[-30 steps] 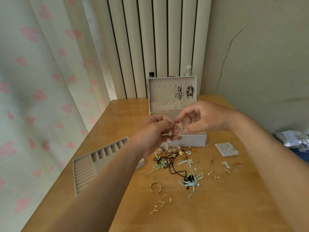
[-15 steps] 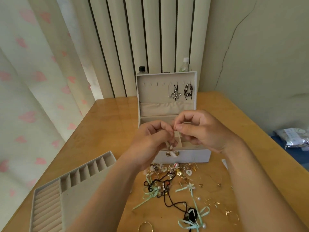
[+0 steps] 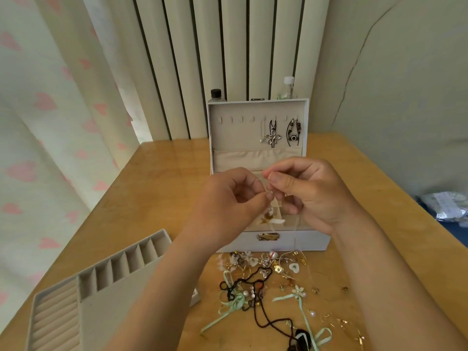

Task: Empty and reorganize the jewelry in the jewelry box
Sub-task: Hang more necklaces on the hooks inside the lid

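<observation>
A white jewelry box (image 3: 311,243) stands open on the wooden table, lid upright with two necklaces (image 3: 281,131) hanging on its hooks. Over the box, my left hand (image 3: 228,201) and my right hand (image 3: 309,191) both pinch a thin pale necklace (image 3: 272,219) whose white flower pendant dangles between them. A pile of loose jewelry (image 3: 268,274) lies in front of the box: gold earrings, a black cord necklace, mint ribbon pieces. The removed beige tray (image 3: 101,290) with ring rolls and slots lies at the left.
Two bottles (image 3: 287,87) stand behind the box lid against vertical blinds. A curtain with pink hearts hangs on the left. A silver packet (image 3: 448,206) lies off the table's right edge. The table's left edge runs close beside the tray.
My view has moved closer to the box and tilted down. Both hands stay over the box and have shifted slightly apart along the thin necklace, and the pendant hangs lower.
</observation>
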